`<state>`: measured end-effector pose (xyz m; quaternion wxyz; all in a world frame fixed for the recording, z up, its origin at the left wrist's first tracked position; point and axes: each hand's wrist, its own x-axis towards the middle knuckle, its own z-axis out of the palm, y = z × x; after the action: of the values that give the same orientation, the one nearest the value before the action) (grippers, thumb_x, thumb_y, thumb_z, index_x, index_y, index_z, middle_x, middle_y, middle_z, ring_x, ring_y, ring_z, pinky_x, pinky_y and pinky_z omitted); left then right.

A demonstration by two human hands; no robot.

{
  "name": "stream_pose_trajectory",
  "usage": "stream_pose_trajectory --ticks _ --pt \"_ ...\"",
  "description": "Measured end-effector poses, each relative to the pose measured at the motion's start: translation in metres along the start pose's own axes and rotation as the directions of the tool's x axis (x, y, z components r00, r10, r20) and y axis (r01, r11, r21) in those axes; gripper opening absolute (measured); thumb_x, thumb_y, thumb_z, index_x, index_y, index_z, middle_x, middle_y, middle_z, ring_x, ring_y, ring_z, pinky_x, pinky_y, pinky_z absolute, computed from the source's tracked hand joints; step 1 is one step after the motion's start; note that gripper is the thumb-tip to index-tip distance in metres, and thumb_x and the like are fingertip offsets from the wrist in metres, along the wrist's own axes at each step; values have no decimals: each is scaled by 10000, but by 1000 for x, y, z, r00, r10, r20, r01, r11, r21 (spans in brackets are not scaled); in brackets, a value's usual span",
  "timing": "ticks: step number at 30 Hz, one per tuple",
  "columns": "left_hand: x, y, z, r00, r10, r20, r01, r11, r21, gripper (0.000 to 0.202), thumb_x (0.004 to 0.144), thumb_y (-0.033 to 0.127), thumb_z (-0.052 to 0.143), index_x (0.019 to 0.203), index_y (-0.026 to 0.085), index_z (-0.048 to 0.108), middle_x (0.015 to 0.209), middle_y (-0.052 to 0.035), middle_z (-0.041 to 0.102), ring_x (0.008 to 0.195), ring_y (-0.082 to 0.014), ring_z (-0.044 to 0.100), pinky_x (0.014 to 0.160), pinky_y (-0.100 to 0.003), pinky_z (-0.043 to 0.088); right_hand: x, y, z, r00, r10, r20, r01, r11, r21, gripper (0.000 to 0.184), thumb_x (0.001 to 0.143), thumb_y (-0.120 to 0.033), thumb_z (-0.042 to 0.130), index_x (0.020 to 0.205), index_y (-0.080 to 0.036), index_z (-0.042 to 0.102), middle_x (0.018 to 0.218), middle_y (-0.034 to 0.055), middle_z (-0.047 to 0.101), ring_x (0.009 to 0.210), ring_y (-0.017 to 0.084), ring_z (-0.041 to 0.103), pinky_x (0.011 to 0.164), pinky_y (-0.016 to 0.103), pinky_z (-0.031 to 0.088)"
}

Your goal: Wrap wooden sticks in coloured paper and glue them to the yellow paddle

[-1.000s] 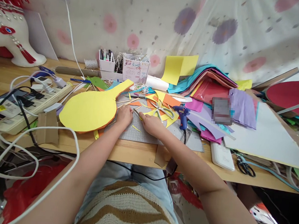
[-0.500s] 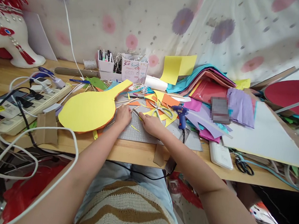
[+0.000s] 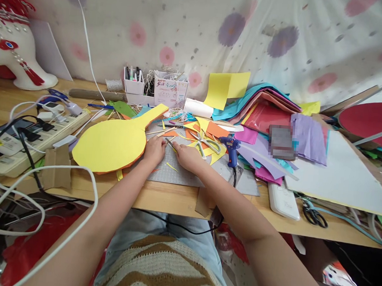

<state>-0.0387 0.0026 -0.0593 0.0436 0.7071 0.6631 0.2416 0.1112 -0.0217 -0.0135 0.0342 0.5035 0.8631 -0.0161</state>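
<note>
left hand [image 3: 155,149]: curled over the mat [image 3: 166,176]; cannot tell what it pinches. right hand [image 3: 187,155]: closed around a slim tool [image 3: 169,143], just beside the left. yellow paddle shape [image 3: 110,142]: left, unheld, outline seemingly cut; handwork looks unfinished. scissors [image 3: 215,147], glue gun [image 3: 231,150]: right, idle.

And there lay the grey gridded cutting mat [image 3: 179,177], centre stage! Bare right hand [image 3: 187,158] over its middle, bare left hand [image 3: 154,150] at ten o'clock; the flat yellow paddle-shaped cutout [image 3: 109,144] sat at nine, the long cream plastic power strip [image 3: 60,130] beyond. Pale-handled metal scissors [image 3: 203,139] lay at one, the blue plastic glue gun [image 3: 232,150] at two!
</note>
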Motion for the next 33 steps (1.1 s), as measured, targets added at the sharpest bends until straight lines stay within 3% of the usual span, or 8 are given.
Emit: stream_pose_trajectory --ticks 12,19,26,33 --pt "5 3 3 992 -124 5 124 990 -65 111 762 190 475 749 171 583 867 -72 608 873 -199 546 808 -313 408 -8 5 -1 999 7 48 -4 998 -65 440 889 -212 238 1327 -170 263 1079 144 591 905 229 600 722 324 453" --pt "3 4 0 997 -77 20 78 996 -40 120 765 179 459 748 176 578 883 -81 599 898 -207 541 816 -318 408 8 0 -6 998 4 63 -1 999 -44 453 895 -203 201 1345 -179 251 1136 138 566 958 235 580 779 349 433" --pt "2 6 0 994 -103 19 104 994 -21 130 777 180 447 776 178 577 892 -90 593 901 -218 538 822 -338 404 -10 7 1 997 1 76 4 998 -60 458 905 -244 192 1359 -186 198 1128 149 564 957 231 579 751 329 430" --pt "3 3 0 996 -78 42 79 996 -29 129 777 183 449 771 175 577 886 -82 600 892 -207 540 824 -326 406 10 -2 0 999 -11 31 12 999 -33 446 900 -218 191 1344 -179 219 1129 134 564 946 228 578 764 340 426"
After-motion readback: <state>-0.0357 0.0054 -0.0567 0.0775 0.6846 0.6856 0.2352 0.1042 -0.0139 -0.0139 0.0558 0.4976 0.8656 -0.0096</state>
